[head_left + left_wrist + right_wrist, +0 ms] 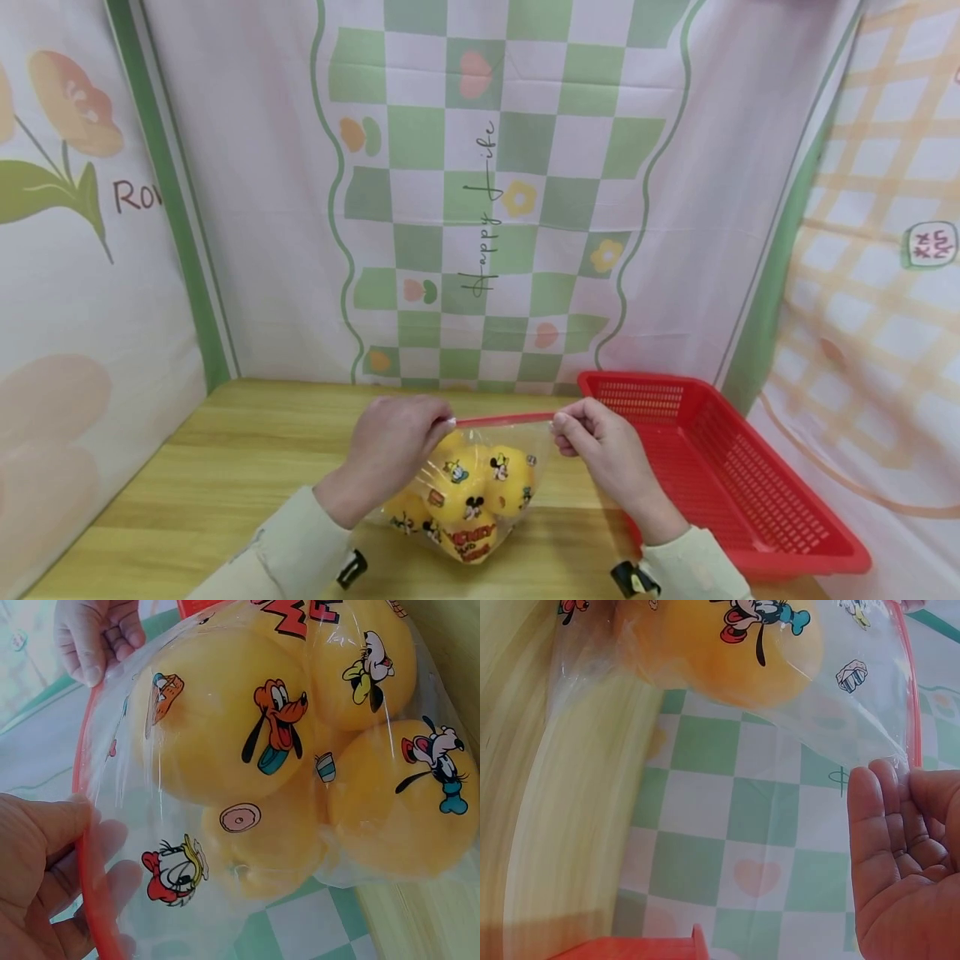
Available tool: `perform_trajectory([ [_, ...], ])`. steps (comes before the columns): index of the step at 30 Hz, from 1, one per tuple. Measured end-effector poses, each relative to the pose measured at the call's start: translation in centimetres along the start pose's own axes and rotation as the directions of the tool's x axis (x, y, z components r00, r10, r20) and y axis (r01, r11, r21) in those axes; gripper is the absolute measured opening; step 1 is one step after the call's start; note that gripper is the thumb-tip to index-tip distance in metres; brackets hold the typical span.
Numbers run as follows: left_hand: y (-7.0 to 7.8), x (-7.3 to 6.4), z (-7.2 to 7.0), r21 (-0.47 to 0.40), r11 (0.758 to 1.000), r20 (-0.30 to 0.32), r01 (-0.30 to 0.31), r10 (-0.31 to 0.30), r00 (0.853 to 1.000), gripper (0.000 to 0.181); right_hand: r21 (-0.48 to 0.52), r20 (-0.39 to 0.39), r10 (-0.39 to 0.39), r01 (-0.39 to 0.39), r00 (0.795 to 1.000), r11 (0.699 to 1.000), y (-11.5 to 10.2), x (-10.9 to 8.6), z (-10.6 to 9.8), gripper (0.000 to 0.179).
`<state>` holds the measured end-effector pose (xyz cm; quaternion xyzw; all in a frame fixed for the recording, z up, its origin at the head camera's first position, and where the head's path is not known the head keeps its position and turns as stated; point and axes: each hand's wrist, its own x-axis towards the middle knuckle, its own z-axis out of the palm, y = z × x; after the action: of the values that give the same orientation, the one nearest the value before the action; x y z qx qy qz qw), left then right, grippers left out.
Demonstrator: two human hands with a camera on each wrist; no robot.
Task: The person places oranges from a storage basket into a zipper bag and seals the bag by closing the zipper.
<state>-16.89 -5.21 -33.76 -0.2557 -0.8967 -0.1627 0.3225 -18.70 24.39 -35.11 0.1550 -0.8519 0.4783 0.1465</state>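
A clear zip bag (536,446) printed with cartoon characters hangs upright over the table, its red zip edge (504,418) along the top. Inside are several round yellow-orange fruits (225,720), bunched low in the bag. My left hand (393,450) pinches the zip edge near its left end; the left wrist view shows the thumb on one side of the strip and fingers behind the film. With thumb and fingertips, my right hand (611,454) pinches the opposite top corner. Between both hands the red strip is stretched nearly straight.
A red plastic basket (787,500) with slotted walls stands on the right of the wooden table (247,450), close beside my right forearm. Fabric with green checks (480,192) hangs behind the table, and printed cloth walls (75,300) rise at both sides.
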Motion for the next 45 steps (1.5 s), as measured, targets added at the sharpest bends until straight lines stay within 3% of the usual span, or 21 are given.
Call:
perform_trajectory([
  [14,-0.9,-0.7,-0.7,0.015,1.0,0.017,0.019,-0.02,1.0,0.007,-0.007,-0.002,0.018,-0.018,1.0,1.0,0.2,0.1,-0.1,0.013],
  [22,-1.5,-1.3,-1.2,0.006,1.0,-0.005,0.018,-0.018,1.0,0.007,-0.007,0.002,0.025,-0.025,1.0,1.0,0.2,0.1,-0.1,0.015],
  [30,-2.0,-1.7,-1.5,-0.012,0.999,0.021,0.05,-0.05,0.999,0.009,0.007,0.005,0.04,-0.04,0.999,0.999,0.2,0.1,-0.2,0.018],
  [45,-3.3,-2.7,-2.3,0.013,0.999,0.005,0.039,-0.039,0.999,0.008,0.0,0.002,0.04,-0.04,0.999,0.999,0.3,0.0,-0.1,0.016],
])
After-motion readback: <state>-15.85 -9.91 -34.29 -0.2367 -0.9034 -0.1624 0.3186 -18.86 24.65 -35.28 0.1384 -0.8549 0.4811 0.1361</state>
